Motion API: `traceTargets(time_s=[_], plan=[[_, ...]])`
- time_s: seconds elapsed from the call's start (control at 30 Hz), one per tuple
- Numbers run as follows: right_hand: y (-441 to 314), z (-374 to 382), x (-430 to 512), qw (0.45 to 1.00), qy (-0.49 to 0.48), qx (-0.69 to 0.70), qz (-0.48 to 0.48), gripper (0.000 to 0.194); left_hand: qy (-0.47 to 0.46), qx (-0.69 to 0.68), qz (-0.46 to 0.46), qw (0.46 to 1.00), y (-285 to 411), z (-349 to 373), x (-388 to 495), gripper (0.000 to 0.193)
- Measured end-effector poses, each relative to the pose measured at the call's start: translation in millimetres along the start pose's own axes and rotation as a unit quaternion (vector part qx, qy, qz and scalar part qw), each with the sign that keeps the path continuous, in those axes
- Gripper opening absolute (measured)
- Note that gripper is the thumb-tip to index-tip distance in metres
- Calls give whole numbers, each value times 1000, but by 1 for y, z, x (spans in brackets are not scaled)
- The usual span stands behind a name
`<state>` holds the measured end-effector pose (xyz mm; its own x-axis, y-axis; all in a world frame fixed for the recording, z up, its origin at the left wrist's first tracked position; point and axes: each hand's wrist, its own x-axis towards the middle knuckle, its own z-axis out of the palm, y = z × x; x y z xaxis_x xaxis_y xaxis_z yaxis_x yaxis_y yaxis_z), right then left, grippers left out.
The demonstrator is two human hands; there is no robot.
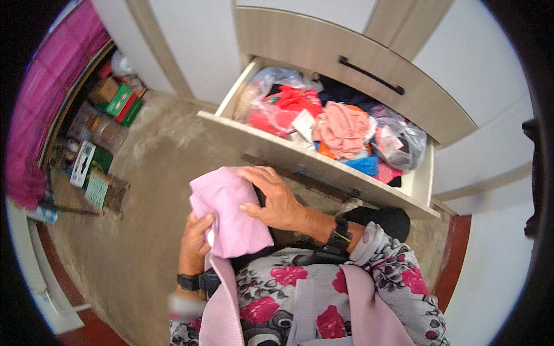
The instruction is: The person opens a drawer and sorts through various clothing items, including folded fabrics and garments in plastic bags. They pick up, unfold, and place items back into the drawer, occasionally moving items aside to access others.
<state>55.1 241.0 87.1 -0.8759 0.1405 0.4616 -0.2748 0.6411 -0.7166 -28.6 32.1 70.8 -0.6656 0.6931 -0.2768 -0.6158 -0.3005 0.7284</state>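
A folded pink cloth [229,207] is held up in front of my body. My left hand [197,235] grips its lower left edge, the thumb pressed on top and the other fingers hidden underneath. Something small and white [210,238] shows beside that thumb. Against the cloth's right side rests my right hand [275,201], its fingertips and thumb touching the fabric. Beyond the cloth stands a pulled-out drawer [268,137] full of clothing. In it lie a crumpled peach garment [342,129], red clothing [288,108] partly under clear plastic, and a clear plastic bag [407,138] with dark and pink contents.
A closed drawer with a black handle [371,75] is above the pulled-out one. At left, boxes [119,104] and packages sit under a table or bed edge draped with pink cloth [52,95]. The concrete floor [143,259] is stained. A black shoe [385,220] shows below the drawer front.
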Motion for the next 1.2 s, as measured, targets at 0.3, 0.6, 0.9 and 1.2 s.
traceTargets(time_s=[0.3,0.6,0.9,1.2], plan=[[4,-35,-13,924,-66,306,220,87,-77,3,-31,997,-4,37,23,58],[-2,-103,-15,978,21,123,165,78,-153,75,-31,985,-17,97,65,62],[46,-225,-33,963,19,-4,270,43,-95,78,-70,990,0,56,73,59],[157,-194,-46,899,-110,-364,216,38,-22,220,-97,970,9,-13,59,40]])
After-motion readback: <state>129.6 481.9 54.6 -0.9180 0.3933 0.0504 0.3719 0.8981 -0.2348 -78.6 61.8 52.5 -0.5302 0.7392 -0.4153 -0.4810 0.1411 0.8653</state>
